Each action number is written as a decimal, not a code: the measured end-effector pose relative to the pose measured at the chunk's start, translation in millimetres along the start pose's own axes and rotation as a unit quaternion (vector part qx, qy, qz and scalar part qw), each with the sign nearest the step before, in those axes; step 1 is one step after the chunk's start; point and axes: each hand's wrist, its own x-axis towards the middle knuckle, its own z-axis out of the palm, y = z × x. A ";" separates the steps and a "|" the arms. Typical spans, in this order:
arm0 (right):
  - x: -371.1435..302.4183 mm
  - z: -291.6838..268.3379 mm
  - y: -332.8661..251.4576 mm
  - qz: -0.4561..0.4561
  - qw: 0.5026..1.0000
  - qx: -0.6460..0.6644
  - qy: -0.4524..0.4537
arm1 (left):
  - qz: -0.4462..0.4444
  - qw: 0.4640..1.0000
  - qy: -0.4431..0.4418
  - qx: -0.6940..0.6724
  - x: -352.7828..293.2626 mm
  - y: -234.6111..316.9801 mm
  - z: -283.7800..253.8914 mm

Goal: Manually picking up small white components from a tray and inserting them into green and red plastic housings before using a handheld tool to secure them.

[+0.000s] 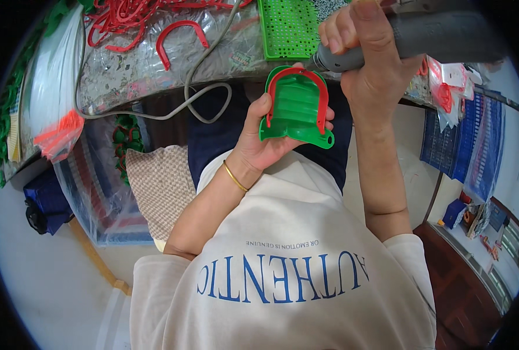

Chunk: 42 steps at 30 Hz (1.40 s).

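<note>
My left hand (pixel 255 135) holds a green plastic scoop-shaped piece (pixel 297 106) above my lap, its ridged hollow face turned up. A red U-shaped plastic strip (pixel 321 96) lies along the rim of that piece. In my right hand (pixel 377 67) is a dark grey power screwdriver (pixel 440 36), gripped around its body. Its tip points left and meets the top of the red strip, or comes very close to it; contact is too small to tell.
On the bench lie a loose red arch (pixel 180 35), a heap of red strips (pixel 125 20), a green perforated basket (pixel 286 29) and a pile of screws (pixel 329 7). A grey cable (pixel 210 87) loops over the bench's front edge. Plastic bags (pixel 58 81) hang left.
</note>
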 end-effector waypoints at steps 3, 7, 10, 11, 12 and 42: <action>-4.4 -0.2 7.1 -0.014 1.000 0.008 0.018 | 0.009 1.000 -0.001 0.002 -0.1 -0.2 1.2; -9.9 2.8 6.8 -0.037 0.998 -0.007 0.045 | 0.019 0.999 -0.006 0.041 -1.5 1.9 4.5; 24.7 5.8 39.1 -0.148 0.837 0.494 -0.182 | 0.028 0.995 -0.017 0.091 -2.6 1.7 18.9; 19.1 -3.3 31.1 -0.151 0.838 0.491 -0.184 | 0.036 0.990 -0.025 0.132 -1.6 2.0 22.5; 9.5 8.1 1.4 -0.072 0.955 0.272 -0.091 | 0.045 0.990 -0.024 0.133 -5.1 3.5 17.9; 40.7 -48.6 87.5 -0.122 0.982 -0.143 -0.006 | -0.023 0.997 0.068 -0.002 -3.2 7.2 -17.7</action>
